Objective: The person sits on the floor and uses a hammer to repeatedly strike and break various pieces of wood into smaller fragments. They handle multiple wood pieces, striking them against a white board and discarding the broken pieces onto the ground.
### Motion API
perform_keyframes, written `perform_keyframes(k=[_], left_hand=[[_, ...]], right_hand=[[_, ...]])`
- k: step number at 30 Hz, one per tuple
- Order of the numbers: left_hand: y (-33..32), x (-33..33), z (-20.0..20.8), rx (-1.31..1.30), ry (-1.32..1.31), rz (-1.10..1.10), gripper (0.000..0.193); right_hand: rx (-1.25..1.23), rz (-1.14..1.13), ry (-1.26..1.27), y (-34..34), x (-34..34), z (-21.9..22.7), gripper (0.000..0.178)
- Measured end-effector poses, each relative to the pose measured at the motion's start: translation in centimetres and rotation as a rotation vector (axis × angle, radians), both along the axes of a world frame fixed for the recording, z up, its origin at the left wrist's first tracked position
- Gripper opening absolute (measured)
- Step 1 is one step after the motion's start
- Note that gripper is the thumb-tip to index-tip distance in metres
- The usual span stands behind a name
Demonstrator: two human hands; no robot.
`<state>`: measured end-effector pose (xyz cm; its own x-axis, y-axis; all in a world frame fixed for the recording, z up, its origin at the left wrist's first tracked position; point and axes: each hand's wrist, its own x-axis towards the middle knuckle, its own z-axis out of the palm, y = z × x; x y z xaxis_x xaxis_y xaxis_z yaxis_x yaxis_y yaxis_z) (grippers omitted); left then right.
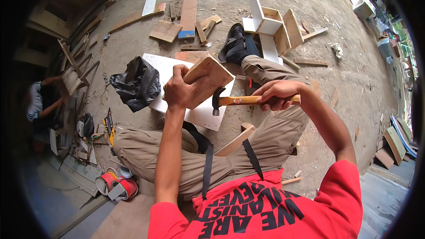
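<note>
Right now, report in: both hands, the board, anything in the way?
Left hand gripping wooden board. Right hand closed on hammer, its head by the board's edge, contact unclear. Black plastic bag just beside left hand, overlapping white panel.

Left hand (179, 89) holds wooden board (210, 79), tilted, above white panel (206, 118). Right hand (280, 94) grips wooden-handled hammer (239, 101), head near board. Black plastic bag (138, 84) lies at panel's left.

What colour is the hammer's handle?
The hammer's handle is yellowish-brown, best seen in the head view.
</note>
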<state>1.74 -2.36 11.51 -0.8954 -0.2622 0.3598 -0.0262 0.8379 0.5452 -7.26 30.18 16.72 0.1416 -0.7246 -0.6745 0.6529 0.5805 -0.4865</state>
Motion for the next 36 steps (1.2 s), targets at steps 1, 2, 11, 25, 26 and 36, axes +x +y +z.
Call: perform_keyframes(k=[1, 2, 11, 25, 26, 36], left_hand=[[-0.1, 0.1, 0.1, -0.015, 0.018, -0.024, 0.062], [-0.3, 0.1, 0.2, -0.031, 0.037, -0.048, 0.061], [-4.7, -0.6, 2.5, 0.304, -0.384, -0.252, 0.051], [-4.2, 2.0, -7.9, 0.563, -0.093, -0.154, 0.07], [-4.5, 1.9, -7.7, 0.548, -0.119, -0.134, 0.07], [-5.6, 0.6, -7.2, 0.588, -0.212, -0.101, 0.069]], right_hand=[[0.003, -0.005, 0.007, 0.1, -0.2, 0.2, 0.054], [-0.005, -0.024, -0.008, 0.4, -0.1, 0.0, 0.053], [0.011, -0.296, 0.292, 1.0, 3.8, 2.5, 0.053], [-0.03, -0.296, 0.468, -0.2, 4.3, 4.8, 0.048], [-0.019, -0.312, 0.461, -0.6, 4.6, 5.2, 0.042], [0.066, -0.411, 0.41, -2.6, 6.0, 5.5, 0.048]])
